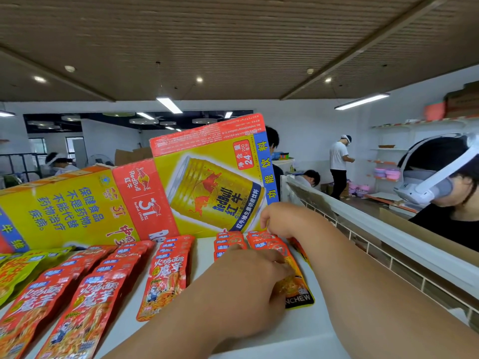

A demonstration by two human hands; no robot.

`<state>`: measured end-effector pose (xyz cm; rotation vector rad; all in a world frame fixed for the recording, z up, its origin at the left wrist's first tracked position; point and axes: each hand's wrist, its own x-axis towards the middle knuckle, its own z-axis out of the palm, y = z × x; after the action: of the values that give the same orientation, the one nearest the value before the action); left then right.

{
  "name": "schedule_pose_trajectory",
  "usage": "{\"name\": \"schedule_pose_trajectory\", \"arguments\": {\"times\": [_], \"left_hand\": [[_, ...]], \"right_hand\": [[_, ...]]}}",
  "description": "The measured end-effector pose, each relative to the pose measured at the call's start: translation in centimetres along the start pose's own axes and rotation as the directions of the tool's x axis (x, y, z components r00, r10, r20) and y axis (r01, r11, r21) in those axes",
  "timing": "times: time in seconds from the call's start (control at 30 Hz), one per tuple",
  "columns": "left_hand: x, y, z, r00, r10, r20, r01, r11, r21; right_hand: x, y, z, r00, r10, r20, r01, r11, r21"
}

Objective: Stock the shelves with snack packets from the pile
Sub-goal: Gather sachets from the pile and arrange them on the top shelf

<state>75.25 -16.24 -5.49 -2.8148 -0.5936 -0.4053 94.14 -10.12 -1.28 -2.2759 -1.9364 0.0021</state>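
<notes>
Snack packets (300, 294) ran 12-to-6 on counter (305, 330); right grip (282, 220) curled at 12 end, left grip (246, 288) nearer, at 6; hold unclear for both.

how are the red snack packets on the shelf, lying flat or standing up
Lying flat: the red snack packets lie in overlapping rows on the white shelf, with their printed fronts facing up toward the camera.

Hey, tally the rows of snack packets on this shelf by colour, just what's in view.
Red rows: 5
Yellow-green rows: 1
Total: 6 rows
A red packet edge beside the right hand may start another.
</notes>
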Motion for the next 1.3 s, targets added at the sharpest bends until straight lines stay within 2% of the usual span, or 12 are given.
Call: {"name": "schedule_pose_trajectory", "arguments": {"times": [0.17,0.67,1.3], "left_hand": [[0.1,0.0,0.1,1.000,0.001,-0.005,-0.001,1.000,0.007],[-0.1,0.1,-0.1,1.000,0.002,-0.005,-0.002,1.000,0.017],[0.0,0.0,0.1,1.000,-0.013,-0.007,0.013,1.000,-0.014]], "right_hand": [[0.2,-0.1,-0.1,0.999,0.000,0.046,0.002,0.999,-0.034],[2.6,1.1,1.0,0.998,0.052,0.026,-0.046,0.983,-0.180],[2.3,0.9,1.0,0.998,0.060,-0.004,-0.060,0.993,-0.099]]}}
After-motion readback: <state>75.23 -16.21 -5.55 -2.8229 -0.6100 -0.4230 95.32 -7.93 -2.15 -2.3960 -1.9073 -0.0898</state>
